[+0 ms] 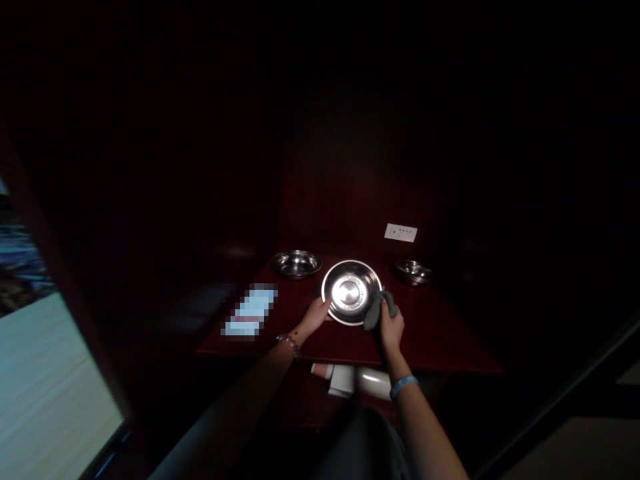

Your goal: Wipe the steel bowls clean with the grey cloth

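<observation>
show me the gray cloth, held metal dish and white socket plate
Gray cloth (pixel 373 312): head view, on its bunched middle
Held metal dish (pixel 350 291): head view, on its shiny center
White socket plate (pixel 401 233): head view, on its front

Basin (pixel 349 292) between hands (pixel 392 328), bowls (pixel 297 265) behind

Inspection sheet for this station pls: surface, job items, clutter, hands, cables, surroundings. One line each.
Surface: dark red shelf, dimly lit, glossy.
Job items: round metal dish, inside facing the camera; grey cloth at its right edge. Contact between dish and shelf: cannot tell.
Clutter: one metal dish behind left, metalware behind right, pixelated patch at left; white items below the shelf front.
Hands: left hand grips the dish rim; right hand holds the cloth against the dish.
Cables: nothing seen.
Surroundings: dark walls, white panel on the back one; pale surface far left.
</observation>
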Demonstrator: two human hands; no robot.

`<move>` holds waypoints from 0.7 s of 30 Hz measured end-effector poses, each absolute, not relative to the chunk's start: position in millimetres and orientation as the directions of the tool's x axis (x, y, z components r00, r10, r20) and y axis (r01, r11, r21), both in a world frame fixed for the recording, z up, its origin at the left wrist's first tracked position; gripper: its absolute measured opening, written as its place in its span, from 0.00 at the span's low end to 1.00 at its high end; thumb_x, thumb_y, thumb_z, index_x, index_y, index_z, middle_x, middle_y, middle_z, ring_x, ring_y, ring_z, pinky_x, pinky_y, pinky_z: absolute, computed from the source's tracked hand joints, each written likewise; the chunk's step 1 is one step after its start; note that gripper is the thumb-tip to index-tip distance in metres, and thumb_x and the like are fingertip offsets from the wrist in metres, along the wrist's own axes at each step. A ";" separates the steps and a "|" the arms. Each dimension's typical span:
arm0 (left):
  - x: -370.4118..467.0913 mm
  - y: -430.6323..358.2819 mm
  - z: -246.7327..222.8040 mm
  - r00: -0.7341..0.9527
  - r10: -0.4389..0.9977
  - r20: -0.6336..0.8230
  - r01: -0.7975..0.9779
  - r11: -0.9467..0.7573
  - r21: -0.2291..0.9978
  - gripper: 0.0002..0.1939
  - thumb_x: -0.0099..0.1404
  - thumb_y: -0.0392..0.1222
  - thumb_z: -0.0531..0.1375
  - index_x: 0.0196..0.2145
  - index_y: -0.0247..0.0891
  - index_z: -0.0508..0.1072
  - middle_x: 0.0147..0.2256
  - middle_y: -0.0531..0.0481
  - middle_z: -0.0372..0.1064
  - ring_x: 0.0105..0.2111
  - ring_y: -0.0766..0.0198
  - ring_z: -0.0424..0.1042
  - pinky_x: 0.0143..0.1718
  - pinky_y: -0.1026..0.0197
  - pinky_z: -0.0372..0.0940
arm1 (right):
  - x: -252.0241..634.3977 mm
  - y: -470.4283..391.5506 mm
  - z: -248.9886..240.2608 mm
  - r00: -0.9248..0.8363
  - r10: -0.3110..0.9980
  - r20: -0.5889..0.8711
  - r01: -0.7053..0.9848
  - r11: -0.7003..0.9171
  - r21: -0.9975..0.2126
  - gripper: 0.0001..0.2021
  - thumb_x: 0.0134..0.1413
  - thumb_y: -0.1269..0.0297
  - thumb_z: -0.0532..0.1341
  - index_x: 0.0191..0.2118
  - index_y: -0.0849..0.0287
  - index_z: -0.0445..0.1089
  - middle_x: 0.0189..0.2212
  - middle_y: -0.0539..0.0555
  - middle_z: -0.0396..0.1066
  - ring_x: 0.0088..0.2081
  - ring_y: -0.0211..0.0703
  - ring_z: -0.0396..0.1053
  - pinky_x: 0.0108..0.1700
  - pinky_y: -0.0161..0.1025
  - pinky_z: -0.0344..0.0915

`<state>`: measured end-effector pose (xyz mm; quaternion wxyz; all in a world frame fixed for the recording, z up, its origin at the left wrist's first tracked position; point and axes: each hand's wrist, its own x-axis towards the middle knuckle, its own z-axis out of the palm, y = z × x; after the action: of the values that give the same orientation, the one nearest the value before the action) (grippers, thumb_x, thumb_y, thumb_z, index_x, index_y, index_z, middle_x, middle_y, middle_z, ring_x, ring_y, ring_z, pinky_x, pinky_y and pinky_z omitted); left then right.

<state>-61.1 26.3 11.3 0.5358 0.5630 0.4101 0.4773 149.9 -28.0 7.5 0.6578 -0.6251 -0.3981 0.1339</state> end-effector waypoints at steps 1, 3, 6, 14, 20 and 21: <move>-60.7 26.3 11.2 0.191 0.978 0.088 -0.045 -0.081 0.996 0.13 0.68 0.45 0.54 0.40 0.32 0.73 0.36 0.40 0.78 0.40 0.54 0.77 0.39 0.54 0.73 | 149.4 -28.3 7.7 0.631 0.690 0.355 0.329 0.176 -0.928 0.27 0.52 0.42 0.58 0.40 0.64 0.76 0.37 0.63 0.79 0.39 0.53 0.76 0.40 0.39 0.66; -59.7 26.6 10.7 0.175 0.981 0.078 -0.042 -0.072 0.997 0.14 0.69 0.44 0.53 0.40 0.32 0.73 0.37 0.40 0.77 0.40 0.54 0.77 0.38 0.55 0.73 | 148.2 -28.0 7.3 0.581 0.731 0.358 0.356 0.167 -0.919 0.26 0.51 0.42 0.59 0.40 0.62 0.76 0.36 0.62 0.79 0.40 0.53 0.76 0.40 0.39 0.66; -58.9 27.7 9.2 0.169 0.983 0.069 -0.046 -0.062 0.997 0.14 0.69 0.45 0.53 0.39 0.31 0.72 0.38 0.39 0.77 0.40 0.54 0.77 0.38 0.57 0.73 | 147.4 -26.5 4.7 0.506 0.781 0.367 0.397 0.168 -0.903 0.24 0.51 0.45 0.60 0.40 0.61 0.77 0.36 0.61 0.80 0.40 0.52 0.76 0.41 0.39 0.67; -59.5 19.5 9.5 0.154 0.978 0.142 -0.068 -0.133 0.989 0.24 0.64 0.47 0.60 0.55 0.36 0.66 0.49 0.40 0.73 0.43 0.56 0.75 0.34 0.62 0.74 | 152.6 -25.0 -2.3 0.545 0.741 0.394 0.427 0.159 -0.890 0.20 0.50 0.50 0.59 0.39 0.61 0.78 0.37 0.62 0.80 0.39 0.53 0.77 0.41 0.40 0.68; -59.9 22.0 8.1 0.201 0.969 0.146 -0.097 -0.128 0.987 0.27 0.65 0.50 0.59 0.58 0.37 0.63 0.53 0.38 0.70 0.46 0.56 0.74 0.34 0.62 0.73 | 152.1 -25.5 -1.2 0.567 0.733 0.376 0.410 0.144 -0.901 0.21 0.52 0.48 0.58 0.39 0.61 0.76 0.36 0.61 0.79 0.38 0.51 0.77 0.40 0.39 0.67; -60.1 23.7 8.3 0.187 0.975 0.122 -0.107 -0.103 0.989 0.26 0.66 0.50 0.58 0.59 0.37 0.63 0.53 0.37 0.70 0.46 0.56 0.74 0.35 0.62 0.73 | 151.3 -26.1 -0.3 0.560 0.740 0.372 0.415 0.138 -0.899 0.21 0.52 0.47 0.58 0.39 0.61 0.77 0.36 0.60 0.79 0.38 0.51 0.77 0.39 0.39 0.67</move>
<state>-60.1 23.7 8.3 0.5405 0.5488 0.3952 0.5005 151.3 -26.1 -0.3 0.6057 -0.6427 -0.4496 0.1341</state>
